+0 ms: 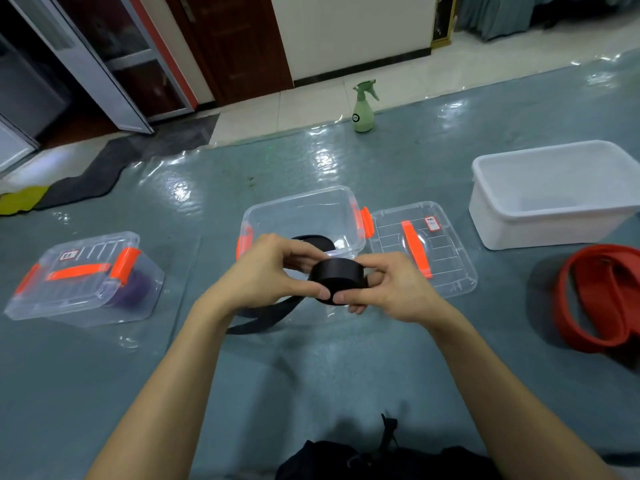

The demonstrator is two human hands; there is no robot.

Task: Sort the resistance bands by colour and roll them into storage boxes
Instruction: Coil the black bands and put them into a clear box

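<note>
A black resistance band (pixel 337 276) is wound into a tight roll, and its loose tail (pixel 266 315) trails down onto the floor mat. My left hand (pixel 263 271) pinches the roll on its left side, and my right hand (pixel 388 287) grips it from the right. Just behind my hands stands an open clear storage box (pixel 304 209) with orange latches, and another black rolled band (pixel 313 241) lies inside it. A red resistance band (pixel 602 299) lies loose on the mat at the right.
A closed clear box (pixel 83 278) holding a purple band (pixel 135 289) sits at the left. The open box's lid (pixel 422 247) lies to its right. An empty white tub (pixel 557 192) stands at far right, a green spray bottle (pixel 363 109) behind. A black bag (pixel 381 459) lies at the bottom.
</note>
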